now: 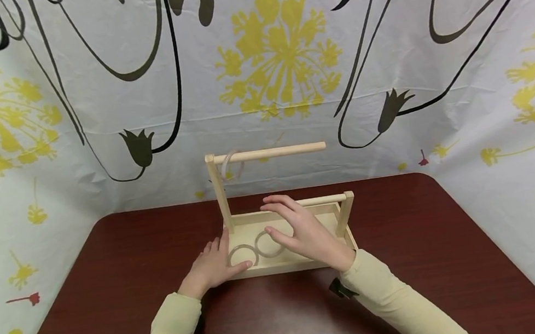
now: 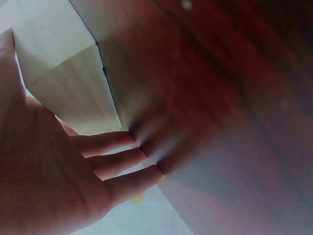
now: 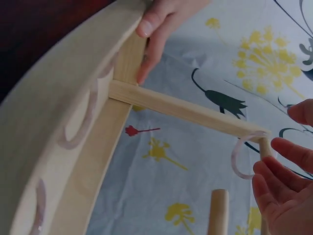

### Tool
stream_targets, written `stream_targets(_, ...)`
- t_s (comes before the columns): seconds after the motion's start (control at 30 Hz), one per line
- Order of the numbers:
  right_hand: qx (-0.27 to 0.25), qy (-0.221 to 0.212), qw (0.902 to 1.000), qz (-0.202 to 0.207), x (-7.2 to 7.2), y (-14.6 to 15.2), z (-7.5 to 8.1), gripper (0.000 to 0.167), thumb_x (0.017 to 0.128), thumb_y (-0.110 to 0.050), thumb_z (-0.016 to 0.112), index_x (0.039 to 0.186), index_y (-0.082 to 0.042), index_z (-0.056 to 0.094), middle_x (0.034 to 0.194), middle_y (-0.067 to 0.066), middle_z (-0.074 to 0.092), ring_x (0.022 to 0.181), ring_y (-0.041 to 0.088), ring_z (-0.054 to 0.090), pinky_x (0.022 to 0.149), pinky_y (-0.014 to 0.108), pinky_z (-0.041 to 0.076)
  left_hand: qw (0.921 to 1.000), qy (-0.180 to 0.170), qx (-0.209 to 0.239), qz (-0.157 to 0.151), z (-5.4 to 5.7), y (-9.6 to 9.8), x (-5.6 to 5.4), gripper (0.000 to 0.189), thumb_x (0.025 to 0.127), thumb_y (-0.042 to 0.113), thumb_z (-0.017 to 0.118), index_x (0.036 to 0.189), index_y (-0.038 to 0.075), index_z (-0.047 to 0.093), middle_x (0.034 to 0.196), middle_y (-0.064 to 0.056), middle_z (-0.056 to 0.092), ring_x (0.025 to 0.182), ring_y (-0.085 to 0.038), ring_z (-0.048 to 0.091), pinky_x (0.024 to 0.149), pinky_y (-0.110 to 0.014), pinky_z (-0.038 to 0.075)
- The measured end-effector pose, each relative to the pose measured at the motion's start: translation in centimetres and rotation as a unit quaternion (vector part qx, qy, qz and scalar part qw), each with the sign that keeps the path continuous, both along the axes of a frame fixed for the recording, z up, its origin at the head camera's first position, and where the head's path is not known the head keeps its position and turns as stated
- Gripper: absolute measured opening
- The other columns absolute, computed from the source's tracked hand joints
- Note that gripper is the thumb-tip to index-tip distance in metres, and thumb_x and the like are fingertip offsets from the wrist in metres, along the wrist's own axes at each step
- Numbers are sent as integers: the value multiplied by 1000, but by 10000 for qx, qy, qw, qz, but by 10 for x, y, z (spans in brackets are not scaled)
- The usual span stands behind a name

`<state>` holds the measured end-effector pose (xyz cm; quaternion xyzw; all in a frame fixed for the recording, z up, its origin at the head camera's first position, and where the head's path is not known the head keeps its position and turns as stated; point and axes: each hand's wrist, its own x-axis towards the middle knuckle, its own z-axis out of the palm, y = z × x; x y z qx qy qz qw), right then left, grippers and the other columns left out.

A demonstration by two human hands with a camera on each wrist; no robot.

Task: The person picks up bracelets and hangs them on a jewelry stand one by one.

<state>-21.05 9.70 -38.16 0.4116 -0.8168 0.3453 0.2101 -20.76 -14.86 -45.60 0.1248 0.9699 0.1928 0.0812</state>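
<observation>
A pale wooden stand has a shallow tray (image 1: pixel 279 269), a tall left post (image 1: pixel 219 194) with a long upper bar (image 1: pixel 275 151), and a lower bar (image 1: pixel 323 200) on a short right post. One translucent ring (image 3: pixel 234 159) hangs on the upper bar near the tall post. Inside the tray lie rings (image 1: pixel 242 246), (image 3: pixel 88 122); my right hand partly covers that area. My left hand (image 1: pixel 212 267) rests against the tray's left end, thumb across the front rim, several straight fingertips touching the table. My right hand (image 1: pixel 310 234) hovers over the tray, fingers spread, holding nothing.
The stand sits on a dark red-brown table (image 1: pixel 265 321) near its back edge. Behind and beside the table hangs a white cloth (image 1: pixel 259 91) with yellow, grey and black flower patterns. A dark strap piece (image 1: pixel 342 289) shows at my right wrist.
</observation>
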Motion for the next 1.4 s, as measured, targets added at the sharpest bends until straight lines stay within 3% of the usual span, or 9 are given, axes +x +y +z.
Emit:
stream_targets(0.73,-121,-30,9998,148,1,-10,-32,35,87,-12,69,120,-2,61,125,11,57,116,23,56,96,36,44,9999,114,25,-105,-1,-1,0,107,85,64,60,152,-5,15,139,-39,36,128,-54,35,98,-61,34)
stream_targets(1.17,310,-875,9955,-177,-3,-15,-52,43,85,-14,73,124,-3,59,130,11,53,121,23,51,99,39,42,10000,49,11,-48,-1,0,0,107,85,64,60,152,-4,13,139,-38,36,129,-53,35,98,-61,35)
stream_targets(1.4,537,-1011,9930,-284,-9,-15,-62,46,85,-16,74,126,-2,58,131,16,51,122,26,50,98,41,42,10000,44,-2,-26,-1,0,0,106,85,63,61,152,-4,13,139,-38,37,128,-53,35,98,-61,35)
